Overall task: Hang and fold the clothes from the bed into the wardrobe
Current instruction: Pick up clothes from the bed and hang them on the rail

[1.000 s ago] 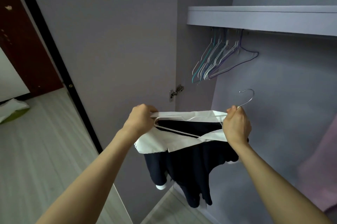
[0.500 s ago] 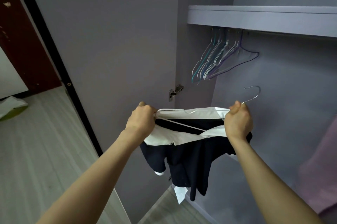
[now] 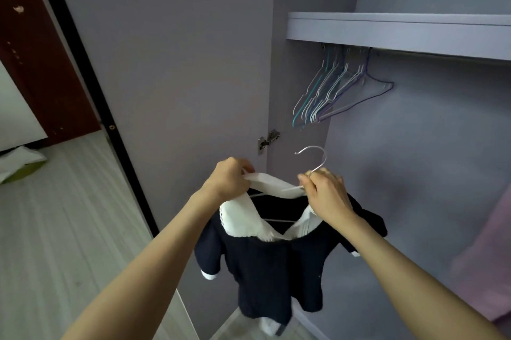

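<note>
**A:** Start at the left. What is over there?

**B:** Pale plank floor, a dark red-brown door at the far left, and something white on green lying on the floor near it. I cannot tell what it is.

**A:** And the wardrobe?

**B:** Its grey door stands open, with a metal hinge at its inner edge. Inside, under the shelf, a bunch of empty wire hangers hangs close together at the left end. At the far right edge there is something pinkish, too blurred to name.

**A:** Where is the garment?

**B:** The navy dress with the white collar is in the air in front of the open wardrobe, below the empty hangers and apart from them. It hangs down from a silver hanger threaded through the neck opening; white cuffs show on the short sleeves.

**A:** The hands?

**B:** The left hand has its fingers curled and pinches the collar at its left side, pulling the white fabric taut. The right hand also has curled fingers, gripping the hanger at the base of its hook together with the collar's right end. The hook rises clear just above that fist, touching nothing.
</note>
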### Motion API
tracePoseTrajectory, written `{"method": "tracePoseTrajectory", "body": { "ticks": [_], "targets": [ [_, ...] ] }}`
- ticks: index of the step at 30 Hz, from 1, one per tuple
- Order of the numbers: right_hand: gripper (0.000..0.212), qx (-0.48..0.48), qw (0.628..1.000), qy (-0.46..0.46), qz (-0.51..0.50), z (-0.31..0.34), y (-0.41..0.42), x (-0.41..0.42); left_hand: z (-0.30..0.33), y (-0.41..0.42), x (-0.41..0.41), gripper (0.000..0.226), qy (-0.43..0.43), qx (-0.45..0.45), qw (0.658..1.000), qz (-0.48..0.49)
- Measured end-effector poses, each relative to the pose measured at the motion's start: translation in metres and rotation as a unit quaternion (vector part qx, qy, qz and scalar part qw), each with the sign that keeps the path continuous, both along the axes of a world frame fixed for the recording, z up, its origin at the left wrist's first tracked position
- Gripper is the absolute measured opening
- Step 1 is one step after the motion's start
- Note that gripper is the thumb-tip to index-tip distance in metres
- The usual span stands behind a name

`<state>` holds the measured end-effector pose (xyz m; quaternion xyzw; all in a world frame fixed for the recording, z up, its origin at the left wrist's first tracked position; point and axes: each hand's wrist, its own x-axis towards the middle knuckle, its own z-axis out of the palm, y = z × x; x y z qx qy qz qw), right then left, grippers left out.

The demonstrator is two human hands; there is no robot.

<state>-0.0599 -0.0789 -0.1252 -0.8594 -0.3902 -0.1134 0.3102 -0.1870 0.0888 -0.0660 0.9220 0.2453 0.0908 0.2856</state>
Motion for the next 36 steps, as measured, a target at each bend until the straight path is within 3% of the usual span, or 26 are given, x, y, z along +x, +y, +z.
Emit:
{"method": "tracePoseTrajectory", "body": {
  "ticks": [2,4,8,10,13,15,18,19,23,25,29,31,33,36],
  "targets": [
    [0.030,0.040,0.996,0.073,0.026,0.003,0.002,-0.004,0.003,-0.005,0.001,0.038,-0.017,-0.079,0.996,-0.042],
    [0.031,0.030,0.995,0.091,0.040,0.003,0.004,-0.007,0.002,-0.002,-0.005,0.057,-0.019,-0.138,0.988,-0.060],
    [0.030,0.139,0.976,0.166,0.029,0.007,-0.001,-0.001,-0.023,0.011,-0.028,0.074,0.063,0.069,0.995,-0.043],
    [0.031,0.157,0.972,0.168,0.037,0.012,-0.003,0.000,-0.038,0.007,-0.030,0.077,0.090,0.093,0.990,-0.060],
    [0.034,0.144,0.977,0.145,0.066,0.018,-0.001,-0.006,-0.047,-0.005,-0.019,0.057,0.067,0.147,0.985,-0.063],
    [0.033,0.135,0.976,0.147,0.084,0.019,-0.001,-0.008,-0.048,-0.013,-0.011,0.037,-0.006,0.188,0.981,-0.050],
    [0.017,0.160,0.958,0.207,0.121,0.022,-0.016,-0.002,-0.047,-0.014,-0.008,0.018,-0.092,0.176,0.980,-0.019],
    [0.021,0.163,0.957,0.209,0.116,0.021,-0.027,0.004,-0.047,-0.012,-0.009,0.016,-0.094,0.163,0.982,-0.007],
    [0.044,0.193,0.955,0.221,-0.029,-0.009,-0.079,0.037,-0.049,-0.001,-0.017,0.019,-0.084,0.086,0.991,0.051],
    [0.054,0.136,0.950,0.261,-0.104,-0.029,-0.098,0.049,-0.049,0.005,-0.020,0.023,-0.076,0.030,0.995,0.054],
    [0.051,0.073,0.937,0.309,-0.144,-0.056,-0.102,0.055,-0.045,0.008,-0.026,0.033,-0.083,-0.215,0.973,-0.014],
    [0.030,0.060,0.941,0.276,-0.188,-0.061,-0.098,0.057,-0.047,0.004,-0.024,0.019,-0.081,-0.202,0.976,-0.005],
    [0.018,0.070,0.940,0.233,-0.238,-0.061,-0.096,0.062,-0.048,0.003,-0.020,0.021,-0.086,-0.116,0.988,0.054],
    [0.022,0.208,0.901,0.218,-0.313,-0.059,-0.105,0.069,-0.049,0.005,-0.020,0.023,-0.075,-0.018,0.990,0.121]
  ]
}}
